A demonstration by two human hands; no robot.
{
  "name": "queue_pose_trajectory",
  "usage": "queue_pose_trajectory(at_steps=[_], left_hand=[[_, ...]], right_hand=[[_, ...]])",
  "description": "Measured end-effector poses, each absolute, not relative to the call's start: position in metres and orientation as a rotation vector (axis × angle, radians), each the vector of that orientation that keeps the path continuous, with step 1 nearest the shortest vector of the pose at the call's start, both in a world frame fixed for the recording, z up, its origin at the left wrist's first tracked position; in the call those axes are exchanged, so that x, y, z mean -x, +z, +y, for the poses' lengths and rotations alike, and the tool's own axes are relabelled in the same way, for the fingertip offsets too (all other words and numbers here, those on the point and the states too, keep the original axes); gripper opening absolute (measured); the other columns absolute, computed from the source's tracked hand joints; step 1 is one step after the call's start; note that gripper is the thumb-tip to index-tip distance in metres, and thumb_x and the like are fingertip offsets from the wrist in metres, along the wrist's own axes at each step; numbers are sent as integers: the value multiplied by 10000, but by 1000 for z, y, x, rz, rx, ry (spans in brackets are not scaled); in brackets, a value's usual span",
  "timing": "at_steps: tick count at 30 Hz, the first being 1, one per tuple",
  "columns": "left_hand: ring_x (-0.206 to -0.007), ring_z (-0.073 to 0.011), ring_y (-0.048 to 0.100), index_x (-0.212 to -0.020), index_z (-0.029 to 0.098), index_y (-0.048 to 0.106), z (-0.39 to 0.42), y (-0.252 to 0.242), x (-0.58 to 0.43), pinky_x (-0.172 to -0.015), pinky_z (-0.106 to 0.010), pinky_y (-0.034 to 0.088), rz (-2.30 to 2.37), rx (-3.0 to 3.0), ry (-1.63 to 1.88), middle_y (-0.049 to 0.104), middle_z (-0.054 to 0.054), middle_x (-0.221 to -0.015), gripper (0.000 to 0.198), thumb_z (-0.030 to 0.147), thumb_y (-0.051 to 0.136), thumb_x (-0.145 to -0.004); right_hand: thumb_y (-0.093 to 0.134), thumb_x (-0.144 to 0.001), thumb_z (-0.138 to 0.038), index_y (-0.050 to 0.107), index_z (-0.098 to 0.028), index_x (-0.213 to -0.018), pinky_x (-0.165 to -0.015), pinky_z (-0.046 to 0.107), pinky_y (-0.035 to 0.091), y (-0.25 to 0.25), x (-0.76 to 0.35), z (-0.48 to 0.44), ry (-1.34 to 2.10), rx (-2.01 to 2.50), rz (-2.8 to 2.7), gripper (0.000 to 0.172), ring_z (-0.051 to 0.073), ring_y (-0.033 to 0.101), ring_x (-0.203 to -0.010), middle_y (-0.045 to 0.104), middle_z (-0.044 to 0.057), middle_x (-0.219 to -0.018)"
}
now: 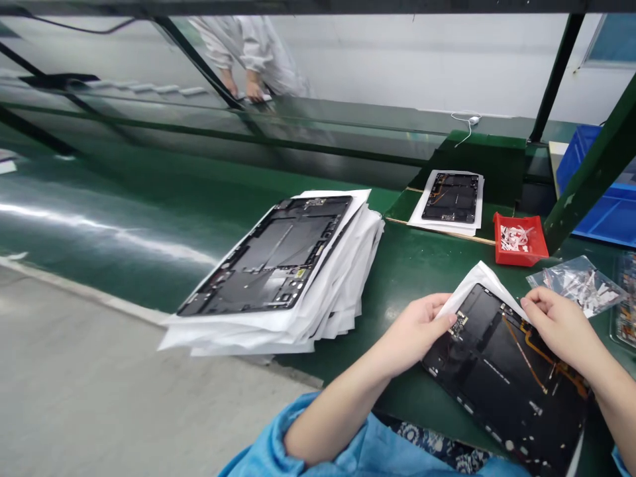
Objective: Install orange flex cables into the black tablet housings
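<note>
Because the dark tablet back panel (507, 387) lies flat on the green bench (412, 278), both hands are free to work at its far edge. Left hand (412, 334) pinches a white sheet (477, 285) at the panel's corner between thumb and fingers, apparently to keep the sheet from slipping. Right hand (561, 324) curls over the other corner, fingers pressing on the sheet; whether it pinches cannot be told. Panel sits close to the body, probably for easy reach. To the left, a leaning stack of panels (268, 255) interleaved with white paper (278, 334) rests on a green belt (99, 225); the paper likely shields each surface. Farther along, a second panel (452, 197) lies on its own sheet near a red tray (519, 240) of white scraps, seemingly placed to catch offcuts. A clear plastic bag (579, 285) lies just beyond the right hand.
</note>
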State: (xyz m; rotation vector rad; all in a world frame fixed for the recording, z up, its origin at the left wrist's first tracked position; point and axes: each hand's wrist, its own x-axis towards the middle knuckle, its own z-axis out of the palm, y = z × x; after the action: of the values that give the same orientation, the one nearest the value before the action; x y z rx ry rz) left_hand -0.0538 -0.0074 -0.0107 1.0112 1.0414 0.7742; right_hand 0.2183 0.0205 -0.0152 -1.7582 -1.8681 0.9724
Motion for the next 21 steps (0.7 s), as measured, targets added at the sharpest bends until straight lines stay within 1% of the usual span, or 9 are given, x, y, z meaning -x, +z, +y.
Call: queue_pose_trajectory(at_steps=[2,4,6,8,11,14,16,18,21], left_hand=[[-791,-180,663,-1035,137,699,9,-5,56,-704,-270,494,1064,-1121,711,735,-62,-927,380,468,693,-849],[-746,-166,648,-1007,140,716,29,4,56,-660,-252,474,1063,-1252,638,734,-50,-890,357,460,666,-857],[-731,-163,642,-997,144,731,48,13,52,-641,-244,464,1053,-1409,531,733,-39,-866,341,443,646,-856],[-714,-160,635,-965,148,745,64,20,43,-617,-236,447,1051,-1553,407,726,-28,-833,307,410,626,-857],[-720,-158,636,-1038,154,726,77,19,26,-613,-234,442,1005,-1591,365,727,-29,-851,281,331,613,-851],[-745,-149,639,-1233,169,609,74,10,16,-648,-244,469,938,-1509,506,735,-55,-985,401,267,615,-844],[-733,-134,634,-1255,191,569,68,5,15,-653,-251,482,966,-1526,580,719,-78,-1120,409,250,608,-853],[-781,-144,656,-1141,204,627,61,4,16,-695,-270,512,1016,-1610,602,692,-86,-1219,278,249,592,-868],[-1068,-220,670,-903,209,704,53,7,18,-881,-319,536,1040,-1743,611,670,-82,-1281,118,240,597,-864]], right_hand=[[510,-907,-429,593,-231,-766,-527,259,364,-10,-222,20,1193,1671,-1824,256,149,514,-531,555,-47,-579],[525,-904,-430,602,-218,-763,-518,255,388,-5,-225,21,1267,1615,-1700,266,148,531,-528,576,-33,-599],[554,-901,-472,620,-207,-791,-528,270,430,-1,-228,21,1097,1622,-1534,294,158,561,-526,625,-5,-633],[573,-908,-490,656,-202,-847,-577,295,479,1,-229,20,786,1622,-1424,306,177,605,-569,679,28,-701],[575,-943,-430,708,-224,-891,-683,311,509,3,-227,16,445,1508,-1604,251,198,661,-724,731,49,-847],[555,-981,-346,734,-246,-902,-729,310,494,0,-221,13,355,1382,-1972,220,192,663,-804,724,36,-874],[544,-999,-322,746,-246,-932,-749,322,476,-4,-217,13,298,1339,-2101,225,193,650,-818,705,36,-849],[551,-1006,-321,754,-245,-952,-761,337,450,-9,-213,12,228,1320,-2150,223,194,631,-811,691,34,-827],[564,-1010,-315,761,-246,-960,-750,347,406,-13,-210,10,161,1327,-2183,214,186,603,-780,681,24,-798]])
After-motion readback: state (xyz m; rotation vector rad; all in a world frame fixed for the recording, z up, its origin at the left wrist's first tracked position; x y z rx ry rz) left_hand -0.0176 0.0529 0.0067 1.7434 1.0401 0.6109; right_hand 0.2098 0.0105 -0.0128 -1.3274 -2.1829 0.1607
